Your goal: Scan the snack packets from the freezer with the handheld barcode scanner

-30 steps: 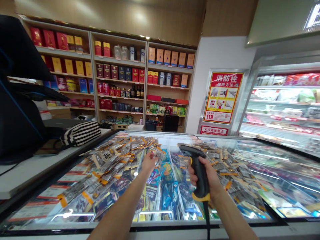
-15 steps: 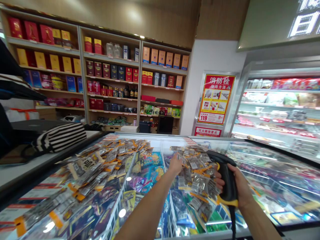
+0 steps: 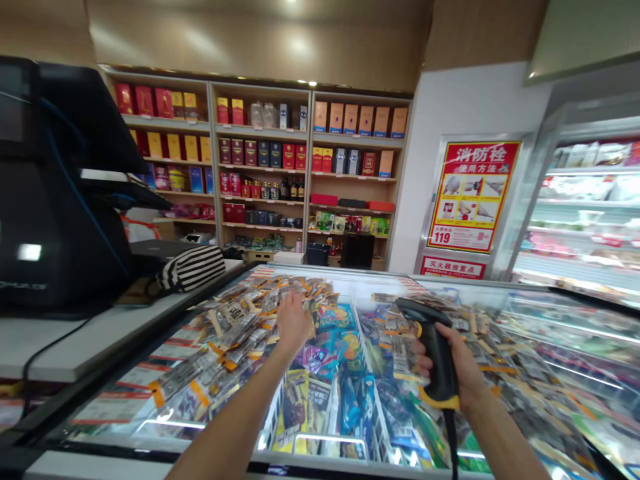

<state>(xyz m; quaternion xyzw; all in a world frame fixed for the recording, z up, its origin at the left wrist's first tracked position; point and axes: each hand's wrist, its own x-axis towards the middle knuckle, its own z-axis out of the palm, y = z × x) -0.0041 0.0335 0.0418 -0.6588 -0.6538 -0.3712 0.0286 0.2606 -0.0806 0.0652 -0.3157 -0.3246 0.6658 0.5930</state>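
My right hand (image 3: 463,367) is wrapped round the grip of a black and yellow barcode scanner (image 3: 436,350), its head pointing left and its cable hanging down. My left hand (image 3: 294,321) is over the near right side of a heap of small snack packets (image 3: 240,330) with orange ends. Its fingers reach forward, slightly blurred, with nothing visible in them; contact with the packets cannot be made out. More such packets (image 3: 403,353) lie on the glass beside the scanner, and others (image 3: 505,347) spread to its right.
Under the packets is a glass-topped chest freezer (image 3: 170,423) holding bagged goods in wire baskets. At left, a black checkout machine (image 3: 55,200) and a striped pouch (image 3: 193,269) stand on a white counter (image 3: 60,347). Shelves of boxes (image 3: 263,153) line the back wall.
My left hand has moved left from the packets beside the scanner to the left heap. The scanner stays in my right hand. The view has turned left, bringing the checkout machine into sight.
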